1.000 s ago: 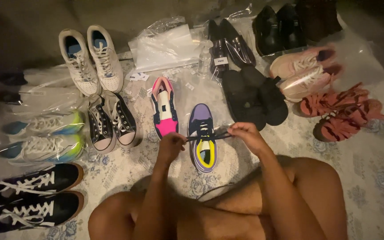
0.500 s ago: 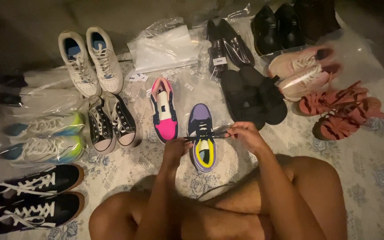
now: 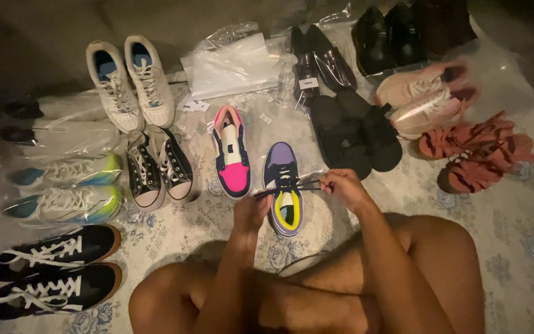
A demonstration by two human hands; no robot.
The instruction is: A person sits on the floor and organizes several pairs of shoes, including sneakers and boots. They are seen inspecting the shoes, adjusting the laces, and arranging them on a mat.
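A purple sneaker with a yellow toe (image 3: 284,188) lies on the patterned floor cloth, just in front of my knees. My left hand (image 3: 250,211) pinches one end of its dark lace (image 3: 292,185) at the shoe's left side. My right hand (image 3: 344,187) pinches the other end at the right side, and the lace runs taut across the shoe between them. Its pink, white and navy partner (image 3: 231,151) lies just to the left, touched by neither hand.
Shoes ring the spot: white high-tops (image 3: 132,83), black canvas pair (image 3: 157,167), bagged neon runners (image 3: 63,188), black-and-white sneakers (image 3: 50,269), black slippers (image 3: 353,133), pink trainers (image 3: 424,99), red sandals (image 3: 474,151), black dress shoes (image 3: 387,37). Clear plastic bags (image 3: 233,65) lie behind.
My left hand has slid down and left, drawing the lace out tighter across the purple sneaker. My right hand has stayed nearly where it was.
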